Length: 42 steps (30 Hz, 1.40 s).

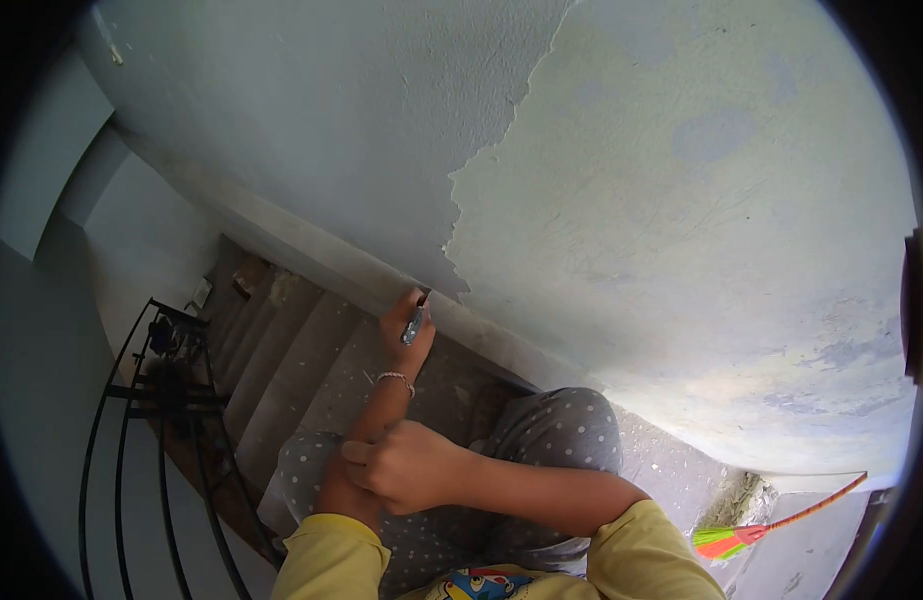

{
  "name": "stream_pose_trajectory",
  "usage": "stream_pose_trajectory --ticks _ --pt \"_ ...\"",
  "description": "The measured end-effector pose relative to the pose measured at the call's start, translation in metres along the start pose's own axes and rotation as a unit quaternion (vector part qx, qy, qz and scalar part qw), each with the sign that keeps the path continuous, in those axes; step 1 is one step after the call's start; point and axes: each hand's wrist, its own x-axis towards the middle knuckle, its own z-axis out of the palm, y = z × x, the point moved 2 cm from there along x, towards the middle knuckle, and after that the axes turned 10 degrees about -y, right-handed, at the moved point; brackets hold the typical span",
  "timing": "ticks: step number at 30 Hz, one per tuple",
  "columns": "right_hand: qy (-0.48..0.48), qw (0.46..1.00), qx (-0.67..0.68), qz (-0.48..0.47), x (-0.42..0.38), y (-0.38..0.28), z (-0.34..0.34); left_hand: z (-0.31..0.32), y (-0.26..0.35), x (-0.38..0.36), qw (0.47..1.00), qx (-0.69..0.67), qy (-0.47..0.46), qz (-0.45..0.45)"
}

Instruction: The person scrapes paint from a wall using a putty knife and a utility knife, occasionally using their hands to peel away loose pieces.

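Stretched out toward the foot of the wall, my left hand [408, 322] is closed around a small scraper-like tool [413, 326] with a silvery patterned handle and a dark end. Its tip is close to the baseboard ledge [451, 308], just below the ragged edge of the peeling paint; whether it touches cannot be made out. My right hand [409, 466] lies across my left forearm with its fingers curled in, and no object shows in it. The wall [641, 200] is grey-blue on the left and bare, pale and patchy on the right.
Concrete stairs [301, 350] descend to the left, flecked with debris. A black metal railing [161, 410] runs along their open side. My bent knees [561, 425] are close to the wall. To the right, a broom [731, 540] with green and orange bristles leans near a broken corner.
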Motion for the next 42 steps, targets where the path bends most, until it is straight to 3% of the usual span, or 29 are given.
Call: stream_pose_trajectory --ticks 6,11,17,21,30,37,39,40,42 --pt "-0.013 1.0 -0.012 0.003 0.0 0.001 0.005 0.002 -0.003 0.0 1.0 -0.027 0.004 -0.004" --pt "-0.023 1.0 -0.016 0.005 -0.001 0.0 0.003 -0.006 0.023 -0.002 0.996 -0.038 0.064 0.045" --pt "-0.014 1.0 -0.02 -0.004 -0.002 0.0 0.0 -0.011 0.023 0.003 0.994 -0.011 0.044 0.101" --pt "-0.01 1.0 -0.022 -0.007 -0.002 -0.002 -0.001 -0.02 0.041 0.003 0.997 0.014 0.015 0.074" --pt "0.013 0.999 -0.026 -0.015 -0.004 -0.003 -0.009 -0.018 0.049 0.004 0.992 0.019 0.071 0.101" --pt "0.028 0.999 -0.031 -0.016 -0.005 -0.006 -0.019 -0.057 0.087 0.025 0.99 0.018 0.127 0.057" --pt "0.188 0.98 -0.062 -0.032 -0.004 -0.008 -0.033 -0.071 0.102 0.027 0.991 -0.009 0.133 0.029" --pt "0.183 0.98 -0.064 -0.034 -0.006 -0.008 -0.036 -0.077 0.112 0.026 0.988 -0.038 0.147 0.04" --pt "0.293 0.954 -0.064 0.027 -0.016 -0.007 -0.047 -0.081 0.116 0.022 0.985 -0.06 0.151 0.06"
